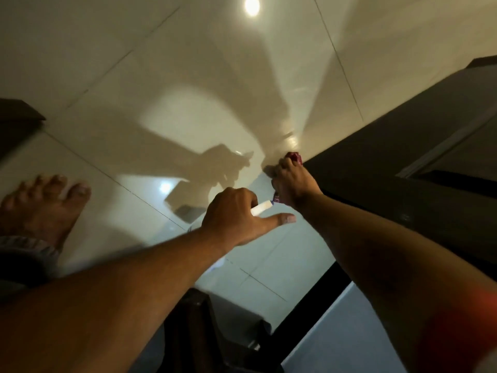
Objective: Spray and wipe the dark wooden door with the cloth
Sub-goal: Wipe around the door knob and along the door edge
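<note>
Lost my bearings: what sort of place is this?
Probably a room or hallway in a home: glossy pale floor tiles mirroring a ceiling light, a dark wooden door, a bare foot.

We note the pale tile floor, smooth and highly glossy; the dark door, smooth wood with a faint sheen; the red cloth, matt fabric; the white piece, smooth plastic.

Dim, warm light. A round glare spot burns on the glossy floor at 12 o'clock, a fainter one near centre. Hard arm shadows cross the tiles. The foot at 9 and door at 3 are motion-blurred; edges bend.
</note>
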